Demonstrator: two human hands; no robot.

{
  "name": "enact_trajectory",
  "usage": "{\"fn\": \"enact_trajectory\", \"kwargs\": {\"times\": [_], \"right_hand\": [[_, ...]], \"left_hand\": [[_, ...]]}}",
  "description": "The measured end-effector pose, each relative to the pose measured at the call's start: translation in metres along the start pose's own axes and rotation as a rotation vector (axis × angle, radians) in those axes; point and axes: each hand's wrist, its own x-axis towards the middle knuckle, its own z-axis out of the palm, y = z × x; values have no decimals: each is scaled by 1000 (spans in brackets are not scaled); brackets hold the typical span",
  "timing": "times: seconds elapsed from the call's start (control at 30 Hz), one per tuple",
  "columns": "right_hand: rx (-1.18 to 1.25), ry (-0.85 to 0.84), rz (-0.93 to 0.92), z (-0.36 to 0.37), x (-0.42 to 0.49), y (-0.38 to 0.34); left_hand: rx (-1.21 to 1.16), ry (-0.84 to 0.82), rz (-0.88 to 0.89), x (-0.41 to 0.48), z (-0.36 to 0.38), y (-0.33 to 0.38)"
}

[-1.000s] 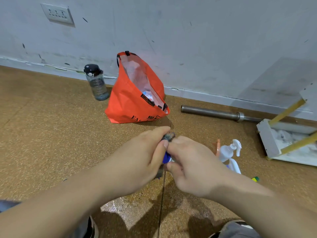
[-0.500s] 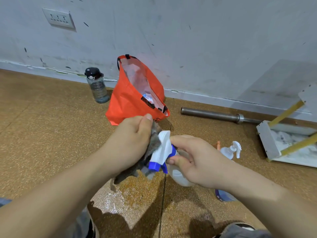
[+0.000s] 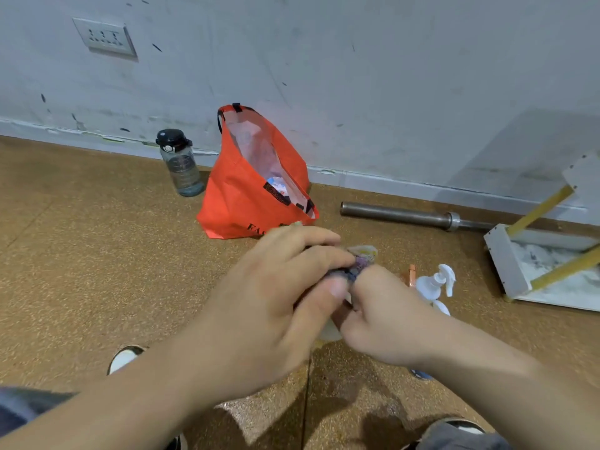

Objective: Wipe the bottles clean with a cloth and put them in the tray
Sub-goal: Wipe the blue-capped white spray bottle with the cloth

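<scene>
L hand [image 3: 276, 297] is curled over a dark bunched cloth [image 3: 358, 266], fingers on top, thumb pressing from below. R hand [image 3: 383, 323] is curled too and meets it thumb to thumb. It prob. grips the held bottle [image 3: 329, 331], of which only a pale sliver shows beneath both hands. My read: mid-wipe on one bottle, up off the floor, nowhere near the tray yet. Just right of the R hand a white spray bottle [image 3: 435, 284] sits on the floor w/ an orange stick-like item [image 3: 412, 276] beside it; can't tell if that bottle is upright or lying. The tray [image 3: 506, 264], white w/ yellow bars across it, is well apart at the right edge. No bottle shows in the part in view, so nothing looks put away, and at least 2 bottles are left to finish & place. Hard to make out: the held bottle's body, cap & how clean it is; the cloth is blurred. The tray is cut off by the frame edge, so the rest can't be checked. A blue bit [image 3: 420, 373] peeks from under the R forearm, unidentifiable. Farther back by the wall are an orange bag [image 3: 246, 196] & a grey water bottle [image 3: 180, 164]; whether that one belongs to the job, can't tell.
</scene>
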Motion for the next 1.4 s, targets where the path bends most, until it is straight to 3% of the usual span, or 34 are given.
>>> {"fn": "enact_trajectory", "kwargs": {"times": [0.07,0.17,0.27,0.33,0.4,0.5,0.63,0.7,0.87,1.0,1.07,1.2,1.4], "right_hand": [[-96,11,24,2,-2,3],[-112,51,-65,0,-1,-3],[-74,67,-139,-9,-3,-10],[-28,86,-140,-14,-3,-13],[-4,84,-99,-13,-2,-10],[34,49,6,-7,1,-1],[205,72,127,0,0,2],[287,71,216,-1,1,2],[350,226,351,-14,8,6],[341,175,309,-13,10,1],[376,164,315,-14,10,-2],[581,66,388,-22,7,-4],[864,63,408,-23,10,0]], "left_hand": [[-58,-56,-33,0,7,-9],[-610,-117,-415,9,-1,-11],[-681,-34,-837,9,2,-25],[-735,55,-977,8,4,-30],[-715,151,-982,11,3,-29],[-660,223,-810,18,-7,-10],[-722,42,-608,18,-10,17],[-746,65,-626,16,-6,13],[-810,238,-911,19,-1,10],[-598,214,-768,16,-2,9],[-580,234,-777,15,-1,5],[-713,289,-826,17,-5,3],[-940,266,-905,20,-13,5]]}}
